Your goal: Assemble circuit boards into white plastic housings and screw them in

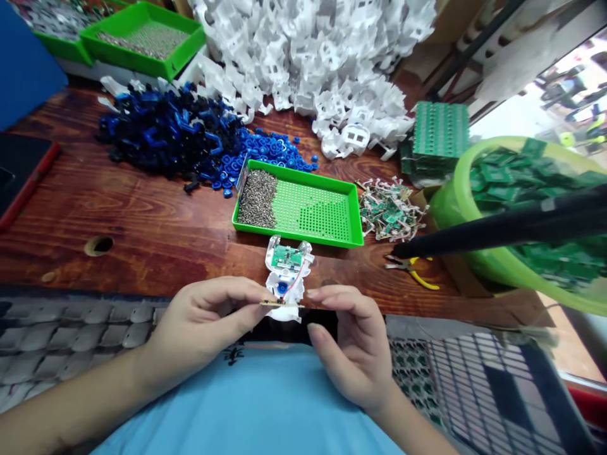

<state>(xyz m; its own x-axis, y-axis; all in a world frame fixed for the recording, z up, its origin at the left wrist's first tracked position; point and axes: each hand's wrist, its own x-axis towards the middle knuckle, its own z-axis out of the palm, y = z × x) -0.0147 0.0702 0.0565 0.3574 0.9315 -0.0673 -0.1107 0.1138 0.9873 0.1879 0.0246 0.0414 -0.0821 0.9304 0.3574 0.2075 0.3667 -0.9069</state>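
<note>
Pinching a thin board (pixel 290 305), seemingly circuitry seen edge-on, at lower center, the left hand (pixel 202 322) faces a right hand (pixel 358 347) with parted fingers (pixel 346 299).

A grained wooden table (pixel 161 234) spans mid-frame; jagged white plastic shells (pixel 308 60) heap at top center above a perforated green tray (pixel 308 189).

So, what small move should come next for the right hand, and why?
Probably the right hand should pinch the free end of the thin tan circuit board: only the left hand grips it, while the right stands open near that end.
</note>
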